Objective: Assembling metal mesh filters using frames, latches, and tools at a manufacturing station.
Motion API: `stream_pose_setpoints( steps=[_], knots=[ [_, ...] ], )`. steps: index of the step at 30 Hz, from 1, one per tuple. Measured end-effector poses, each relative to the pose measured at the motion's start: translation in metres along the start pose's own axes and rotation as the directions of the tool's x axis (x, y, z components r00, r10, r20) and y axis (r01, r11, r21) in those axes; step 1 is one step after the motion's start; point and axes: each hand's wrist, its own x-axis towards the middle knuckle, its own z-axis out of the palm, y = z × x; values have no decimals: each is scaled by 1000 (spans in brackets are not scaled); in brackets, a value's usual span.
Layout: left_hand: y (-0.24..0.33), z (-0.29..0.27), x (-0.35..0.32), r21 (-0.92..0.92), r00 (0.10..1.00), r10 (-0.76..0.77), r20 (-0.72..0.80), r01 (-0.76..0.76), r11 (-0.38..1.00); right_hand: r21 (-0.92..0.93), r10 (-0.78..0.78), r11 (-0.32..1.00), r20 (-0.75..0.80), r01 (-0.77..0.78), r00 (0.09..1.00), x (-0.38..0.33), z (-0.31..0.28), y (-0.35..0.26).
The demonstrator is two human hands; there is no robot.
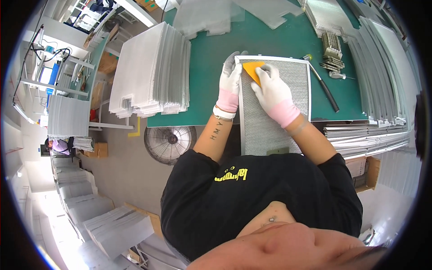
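A rectangular mesh filter panel (274, 110) with a thin white metal frame lies over the table's near edge, in front of my body. My left hand (230, 81), in a white glove with a pink cuff, grips the panel's far left corner, its thumb along the frame. My right hand (273, 90), gloved alike, is closed on a flat orange scraper (253, 71). The scraper's blade rests against the mesh near the far left corner, close to my left fingertips. My right fingers partly cover the scraper.
A hammer (325, 87) with a black handle lies right of the panel on the green table (209, 54). Beyond it are a stack of small metal pieces (331, 47) and a screwdriver (339, 75). Tall panel stacks (150, 67) stand left. A floor fan (170, 141) sits below.
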Motion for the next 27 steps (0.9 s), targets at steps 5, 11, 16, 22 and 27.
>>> stream_pose_setpoints(
  steps=[5, 11, 16, 22, 27],
  knots=[
    [-1, -4, -8, -57, 993, 37, 109, -31, 998, -6, -30, 1000, -31, 30, 999, 14, 9, -22],
    [-1, -8, -11, -42, 991, 53, 121, -48, 998, 14, 31, 999, -39, -30, 999, 18, 4, -34],
    [2, -7, -14, 8, 981, 91, 172, -93, 996, -5, -64, 998, -190, 64, 980, 11, -5, -24],
    [4, 1, -11, 63, 974, 97, 204, -112, 992, 103, -64, 991, -228, 90, 971, 7, 0, -25],
    [3, 5, -13, 85, 969, 103, 224, -125, 989, 110, -73, 987, -325, 115, 943, 9, 7, -25]
  ],
)
